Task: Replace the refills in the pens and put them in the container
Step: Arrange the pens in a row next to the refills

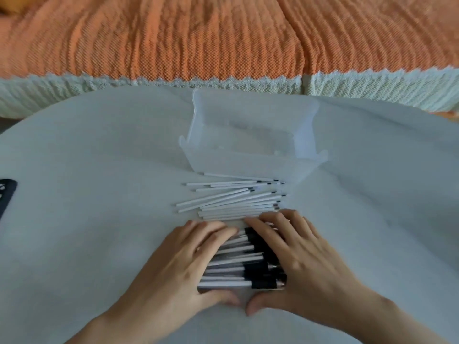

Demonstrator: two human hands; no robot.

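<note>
Between left hand, right hand: white black-ended pens, stacked parallel.

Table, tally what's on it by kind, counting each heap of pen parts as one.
Clear container: 1
Heap of white refills: 1
Bundle of pens: 1
Hands, left hand and right hand, on the bundle: 2
Dark object at left edge: 1
Total: 6

White-clothed table: clear plastic container at the back, loose white refills just in front, pens piled nearest, some black thing at the left edge.
</note>
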